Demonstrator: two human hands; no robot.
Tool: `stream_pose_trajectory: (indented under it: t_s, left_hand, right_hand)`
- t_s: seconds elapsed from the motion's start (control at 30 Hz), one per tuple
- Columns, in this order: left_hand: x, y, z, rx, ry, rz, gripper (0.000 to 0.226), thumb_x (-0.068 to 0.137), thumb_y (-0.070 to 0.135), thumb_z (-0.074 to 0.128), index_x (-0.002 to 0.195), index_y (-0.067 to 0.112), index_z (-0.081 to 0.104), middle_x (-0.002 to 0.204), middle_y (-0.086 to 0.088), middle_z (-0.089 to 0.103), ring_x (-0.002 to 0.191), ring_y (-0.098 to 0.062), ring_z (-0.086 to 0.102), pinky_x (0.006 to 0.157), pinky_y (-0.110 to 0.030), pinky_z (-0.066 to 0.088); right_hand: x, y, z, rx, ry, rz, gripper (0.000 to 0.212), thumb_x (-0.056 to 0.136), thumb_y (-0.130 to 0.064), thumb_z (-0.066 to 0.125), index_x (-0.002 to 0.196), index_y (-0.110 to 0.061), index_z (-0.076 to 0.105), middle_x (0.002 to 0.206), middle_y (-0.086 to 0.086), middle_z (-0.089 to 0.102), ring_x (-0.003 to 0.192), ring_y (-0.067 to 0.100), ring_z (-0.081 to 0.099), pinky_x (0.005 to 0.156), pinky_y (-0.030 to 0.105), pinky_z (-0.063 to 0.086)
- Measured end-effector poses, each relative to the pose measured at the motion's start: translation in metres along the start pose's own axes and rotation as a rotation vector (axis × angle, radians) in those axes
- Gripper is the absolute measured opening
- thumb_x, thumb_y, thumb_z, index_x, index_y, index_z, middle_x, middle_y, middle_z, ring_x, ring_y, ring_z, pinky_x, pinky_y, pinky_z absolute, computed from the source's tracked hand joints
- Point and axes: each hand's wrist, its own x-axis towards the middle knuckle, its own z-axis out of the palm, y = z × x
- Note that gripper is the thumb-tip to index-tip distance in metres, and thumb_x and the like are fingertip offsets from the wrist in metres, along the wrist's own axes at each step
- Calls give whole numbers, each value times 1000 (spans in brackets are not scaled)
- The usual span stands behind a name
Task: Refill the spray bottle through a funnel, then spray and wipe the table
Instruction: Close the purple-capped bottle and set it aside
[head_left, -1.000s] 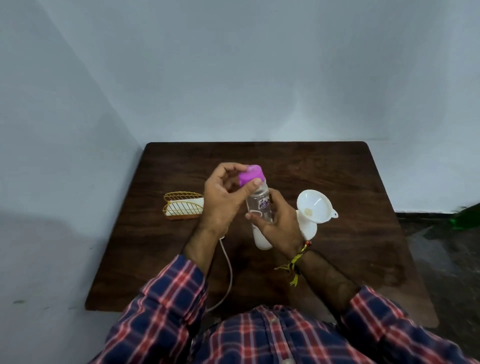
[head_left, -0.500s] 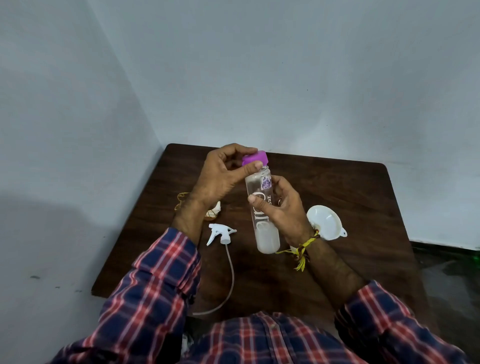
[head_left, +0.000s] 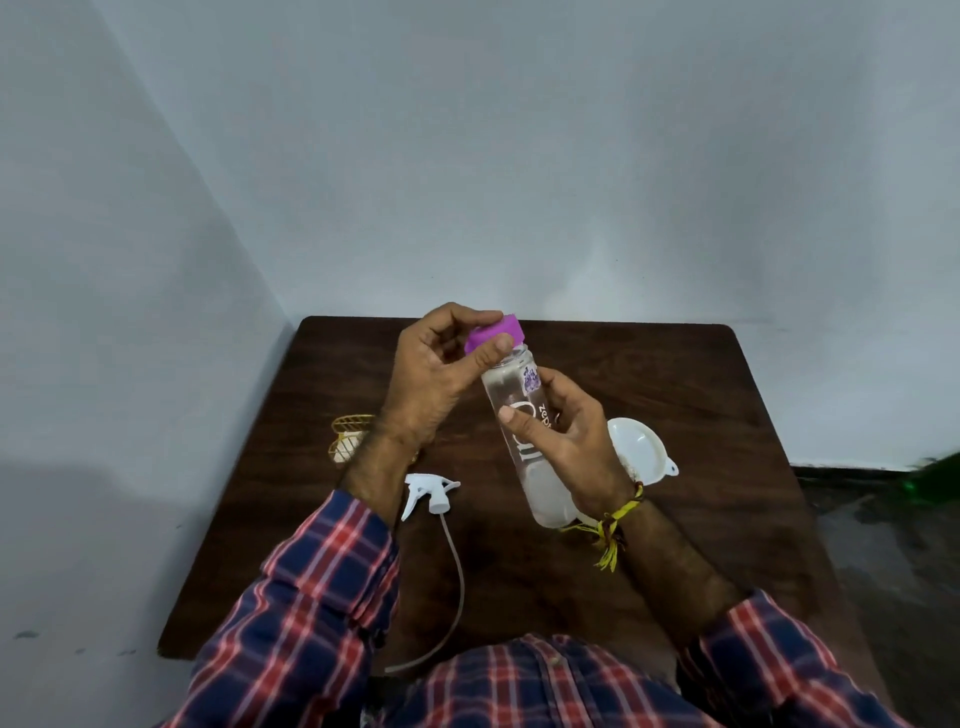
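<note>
Now left hand (head_left: 431, 374) pinches purple cap (head_left: 493, 331); right hand (head_left: 566, 441) grips clear bottle (head_left: 519, 415) below.

A gold wire basket (head_left: 349, 435) sits at the left side of the dark wooden table, with something white inside it. Pale bluish walls (head_left: 519, 156) meet in a corner behind. A green object (head_left: 935, 475) shows at the right edge, blurred.

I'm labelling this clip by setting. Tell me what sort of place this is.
Probably a bare indoor room corner, plain rather than a fitted kitchen or workshop: a dark wooden table pushed against blank pale walls, with a rough dark floor to the right.
</note>
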Motion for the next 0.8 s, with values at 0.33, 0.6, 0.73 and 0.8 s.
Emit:
stream_pose_trajectory:
  t_s: [0.33, 0.6, 0.73, 0.8]
  left_hand:
    - [12, 0, -8, -154, -153, -44, 18, 86, 13, 64, 103, 13, 71, 117, -21, 66, 107, -28, 60, 87, -41, 50]
    - [6, -2, -6, -290, -109, -77, 46, 75, 25, 80, 116, 14, 64, 111, -16, 68, 105, -30, 63, 83, -35, 55]
    - [5, -6, -16, -258, -19, -75, 48, 78, 12, 75, 123, 6, 59, 111, -13, 69, 100, -20, 64, 79, -27, 54]
    - [2, -6, -14, -244, 29, -66, 38, 83, 8, 69, 120, 4, 62, 107, -11, 70, 98, -19, 64, 78, -26, 54]
  right_hand:
    - [-1, -13, -3, 24, -11, 0, 30, 86, -15, 72, 114, -8, 65, 99, 12, 73, 88, 26, 70, 79, 39, 58]
    - [-2, -16, 0, -2, -15, -50, 34, 85, -15, 73, 117, -7, 63, 100, 11, 72, 89, 26, 70, 76, 35, 58]
    - [-1, -18, -4, -11, 15, -75, 33, 85, -14, 73, 116, -8, 64, 100, 11, 72, 89, 26, 69, 78, 36, 58]
    - [0, -17, -5, -35, 19, -79, 34, 84, -14, 74, 116, -8, 64, 100, 10, 72, 90, 26, 70, 80, 38, 58]
